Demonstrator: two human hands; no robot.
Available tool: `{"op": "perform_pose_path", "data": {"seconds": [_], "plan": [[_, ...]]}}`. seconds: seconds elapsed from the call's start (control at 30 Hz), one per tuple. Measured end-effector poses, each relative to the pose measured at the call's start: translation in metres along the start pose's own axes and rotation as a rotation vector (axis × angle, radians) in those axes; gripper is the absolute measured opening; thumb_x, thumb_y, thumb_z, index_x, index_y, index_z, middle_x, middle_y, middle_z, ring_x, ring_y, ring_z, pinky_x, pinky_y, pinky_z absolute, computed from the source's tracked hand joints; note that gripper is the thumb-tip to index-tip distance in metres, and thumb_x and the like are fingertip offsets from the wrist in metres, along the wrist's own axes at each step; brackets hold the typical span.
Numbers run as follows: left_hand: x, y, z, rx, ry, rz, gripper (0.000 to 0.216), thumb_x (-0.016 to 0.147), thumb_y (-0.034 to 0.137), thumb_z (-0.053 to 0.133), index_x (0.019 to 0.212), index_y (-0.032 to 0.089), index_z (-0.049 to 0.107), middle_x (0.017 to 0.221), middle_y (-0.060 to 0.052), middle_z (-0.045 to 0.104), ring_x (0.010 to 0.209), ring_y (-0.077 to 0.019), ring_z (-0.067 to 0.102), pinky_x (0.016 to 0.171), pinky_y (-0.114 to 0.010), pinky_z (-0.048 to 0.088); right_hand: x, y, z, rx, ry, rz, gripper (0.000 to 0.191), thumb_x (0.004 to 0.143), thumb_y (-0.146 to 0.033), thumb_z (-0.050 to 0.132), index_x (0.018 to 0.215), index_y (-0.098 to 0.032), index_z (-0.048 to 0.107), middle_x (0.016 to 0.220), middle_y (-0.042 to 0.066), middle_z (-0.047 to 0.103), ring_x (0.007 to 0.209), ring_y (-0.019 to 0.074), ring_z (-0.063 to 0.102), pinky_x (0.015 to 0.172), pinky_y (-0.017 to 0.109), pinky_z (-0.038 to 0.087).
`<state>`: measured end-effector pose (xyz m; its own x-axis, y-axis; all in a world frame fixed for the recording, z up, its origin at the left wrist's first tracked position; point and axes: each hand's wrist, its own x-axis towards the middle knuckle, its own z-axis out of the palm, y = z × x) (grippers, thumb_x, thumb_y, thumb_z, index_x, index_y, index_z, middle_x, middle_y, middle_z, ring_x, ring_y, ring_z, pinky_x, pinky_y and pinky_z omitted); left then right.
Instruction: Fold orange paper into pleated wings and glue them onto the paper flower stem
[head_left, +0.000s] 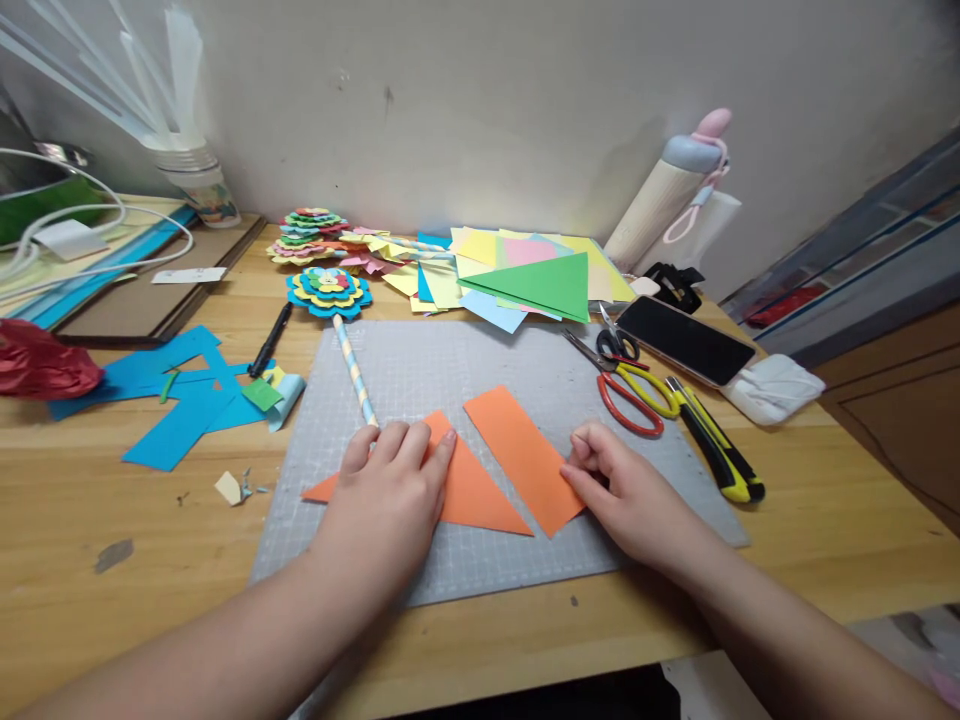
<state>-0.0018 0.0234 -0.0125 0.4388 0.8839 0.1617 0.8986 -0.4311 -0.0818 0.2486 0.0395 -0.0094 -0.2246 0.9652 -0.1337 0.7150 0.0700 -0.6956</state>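
Observation:
My left hand (390, 490) lies flat, fingers together, pressing on an orange paper triangle (472, 495) on the grey cutting mat (450, 370). My right hand (619, 490) has its fingers curled at the right edge of an orange paper strip (517, 450), pinching that edge. The strip lies slanted beside the triangle, a narrow gap between them. A blue-striped paper straw (352, 375) with a layered paper flower (328, 290) at its far end lies on the mat, reaching my left hand.
Red and yellow scissors (637, 390), a yellow-black utility knife (716, 450) and a phone (686, 340) lie right of the mat. Coloured paper sheets (525, 270) pile at the back. Blue paper scraps (180, 395) and a black pen (271, 338) lie left. A bottle (667, 195) leans on the wall.

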Motion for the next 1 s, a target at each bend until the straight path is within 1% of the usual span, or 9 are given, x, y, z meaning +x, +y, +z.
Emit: {"op": "perform_pose_path", "data": {"seconds": [0.3, 0.37, 0.47, 0.5, 0.57, 0.63, 0.67, 0.77, 1.0], "plan": [[0.004, -0.013, -0.009, -0.209, -0.009, -0.047, 0.030, 0.088, 0.026, 0.046, 0.114, 0.024, 0.061, 0.093, -0.006, 0.061, 0.093, -0.0248, 0.049, 0.083, -0.041, 0.031, 0.020, 0.039, -0.034, -0.199, 0.328, -0.023, 0.012, 0.086, -0.031, 0.046, 0.080, -0.022, 0.042, 0.071, -0.001, 0.049, 0.062, 0.0155, 0.047, 0.057, 0.028, 0.035], [0.005, -0.025, -0.015, -0.258, 0.017, -0.080, 0.025, 0.087, 0.031, 0.049, 0.107, 0.027, 0.063, 0.091, -0.003, 0.063, 0.093, -0.0240, 0.050, 0.083, -0.042, 0.030, 0.031, 0.032, -0.043, -0.412, 0.365, -0.036, 0.011, 0.083, -0.031, 0.052, 0.086, -0.021, 0.047, 0.077, 0.003, 0.055, 0.070, 0.0207, 0.052, 0.062, 0.032, 0.036], [0.006, -0.041, -0.022, -0.279, 0.047, -0.129, 0.017, 0.085, 0.035, 0.053, 0.089, 0.029, 0.068, 0.086, -0.001, 0.065, 0.091, -0.0232, 0.050, 0.082, -0.041, 0.029, 0.040, 0.002, -0.042, -0.689, 0.493, -0.142, 0.021, 0.082, -0.035, 0.056, 0.096, -0.020, 0.053, 0.104, 0.014, 0.054, 0.097, 0.0331, 0.050, 0.079, 0.046, 0.035], [0.007, -0.045, -0.024, -0.288, 0.038, -0.120, 0.016, 0.084, 0.036, 0.054, 0.083, 0.029, 0.069, 0.084, 0.000, 0.066, 0.090, -0.0229, 0.050, 0.082, -0.041, 0.029, 0.040, -0.012, -0.036, -0.656, 0.455, -0.213, 0.020, 0.084, -0.034, 0.054, 0.099, -0.020, 0.053, 0.108, 0.014, 0.053, 0.101, 0.0329, 0.049, 0.082, 0.047, 0.035], [0.007, -0.048, -0.027, -0.309, -0.006, -0.070, 0.015, 0.080, 0.040, 0.060, 0.077, 0.029, 0.069, 0.083, 0.001, 0.065, 0.090, -0.0225, 0.050, 0.081, -0.040, 0.029, 0.034, -0.040, -0.018, -0.451, 0.202, -0.368, 0.016, 0.088, -0.031, 0.049, 0.101, -0.023, 0.053, 0.106, 0.011, 0.056, 0.100, 0.0267, 0.051, 0.085, 0.043, 0.038], [0.006, -0.047, -0.029, -0.307, -0.053, -0.024, 0.016, 0.074, 0.044, 0.066, 0.078, 0.029, 0.068, 0.085, 0.001, 0.064, 0.091, -0.0233, 0.050, 0.081, -0.040, 0.029, 0.025, -0.062, 0.005, -0.328, -0.087, -0.451, 0.024, 0.089, -0.032, 0.049, 0.111, -0.023, 0.052, 0.114, 0.009, 0.055, 0.103, 0.0229, 0.052, 0.087, 0.038, 0.042], [0.005, -0.045, -0.029, -0.297, -0.073, -0.012, 0.018, 0.071, 0.045, 0.068, 0.081, 0.029, 0.068, 0.088, 0.001, 0.064, 0.092, -0.0241, 0.050, 0.081, -0.041, 0.029, 0.022, -0.068, 0.017, -0.338, -0.145, -0.477, 0.033, 0.087, -0.037, 0.053, 0.116, -0.022, 0.051, 0.121, 0.009, 0.053, 0.108, 0.0242, 0.050, 0.090, 0.039, 0.041], [0.002, -0.039, -0.030, -0.265, -0.111, -0.013, 0.028, 0.068, 0.041, 0.072, 0.093, 0.030, 0.066, 0.100, 0.000, 0.061, 0.098, -0.0266, 0.049, 0.085, -0.044, 0.028, 0.016, -0.072, 0.040, -0.451, -0.131, -0.552, 0.053, 0.083, -0.046, 0.057, 0.124, -0.015, 0.049, 0.130, 0.016, 0.048, 0.114, 0.0311, 0.043, 0.094, 0.047, 0.037], [-0.004, -0.029, -0.027, -0.271, -0.164, -0.008, 0.042, 0.073, 0.045, 0.066, 0.111, 0.028, 0.058, 0.111, -0.003, 0.057, 0.102, -0.0274, 0.047, 0.090, -0.045, 0.029, 0.022, -0.063, 0.040, -0.562, -0.158, -0.668, 0.041, 0.087, -0.038, 0.049, 0.118, -0.013, 0.056, 0.117, 0.015, 0.057, 0.105, 0.0302, 0.048, 0.087, 0.046, 0.041]]}}
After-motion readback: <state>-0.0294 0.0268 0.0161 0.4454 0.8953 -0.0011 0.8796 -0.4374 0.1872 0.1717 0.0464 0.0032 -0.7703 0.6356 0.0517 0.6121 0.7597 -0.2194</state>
